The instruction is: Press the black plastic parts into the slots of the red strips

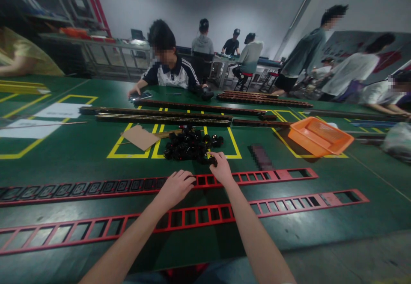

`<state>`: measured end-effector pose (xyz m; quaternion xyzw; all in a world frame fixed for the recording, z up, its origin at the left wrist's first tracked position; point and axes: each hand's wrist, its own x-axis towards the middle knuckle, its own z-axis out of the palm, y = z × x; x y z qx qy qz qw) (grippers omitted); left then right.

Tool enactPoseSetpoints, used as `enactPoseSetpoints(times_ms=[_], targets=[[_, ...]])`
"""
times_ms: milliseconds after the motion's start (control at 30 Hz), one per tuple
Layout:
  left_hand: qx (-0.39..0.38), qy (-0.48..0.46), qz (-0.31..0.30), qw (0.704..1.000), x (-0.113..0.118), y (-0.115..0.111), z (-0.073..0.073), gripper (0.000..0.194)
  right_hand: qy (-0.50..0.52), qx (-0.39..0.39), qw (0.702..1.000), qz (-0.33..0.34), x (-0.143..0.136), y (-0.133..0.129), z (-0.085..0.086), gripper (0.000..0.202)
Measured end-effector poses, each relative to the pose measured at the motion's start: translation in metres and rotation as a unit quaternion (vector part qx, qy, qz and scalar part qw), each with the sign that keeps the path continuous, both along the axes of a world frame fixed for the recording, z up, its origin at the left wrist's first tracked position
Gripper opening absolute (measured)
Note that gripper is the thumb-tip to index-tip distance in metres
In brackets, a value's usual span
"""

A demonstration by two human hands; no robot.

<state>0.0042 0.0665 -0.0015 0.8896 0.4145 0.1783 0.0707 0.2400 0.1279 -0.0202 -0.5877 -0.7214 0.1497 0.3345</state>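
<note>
A red slotted frame (pixel 283 174) holds black square inserts (pixel 78 189); left hand (pixel 176 184) rests there, grip unclear; right hand (pixel 221 168) pinches a black piece (pixel 212 161).

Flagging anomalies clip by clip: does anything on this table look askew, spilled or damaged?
Only mildly: the cardboard piece lies askew across the yellow lines, and the black parts beside it sit in a jumbled heap. No clear spill or damage stands out.
</note>
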Motion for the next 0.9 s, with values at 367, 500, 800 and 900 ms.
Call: enactPoseSetpoints(times_ms=[367,500,800,900], targets=[[0.001,0.011,0.000,1.000,-0.0007,-0.0003,0.0012,0.019,0.023,0.028,0.999,0.032,0.0004,-0.0033,0.0058,0.052],[0.001,0.006,-0.002,1.000,-0.0011,-0.0002,0.0014,0.020,0.026,0.034,0.999,0.034,-0.0009,-0.0035,0.0081,0.040],[0.005,-0.009,-0.002,1.000,-0.0015,0.0008,-0.0004,0.018,0.033,0.016,0.999,0.028,-0.0002,-0.0015,0.0035,0.024],[0.009,-0.005,-0.001,1.000,-0.0013,0.0017,-0.0016,0.018,0.048,0.013,0.998,0.029,-0.0002,-0.0015,0.0015,0.028]])
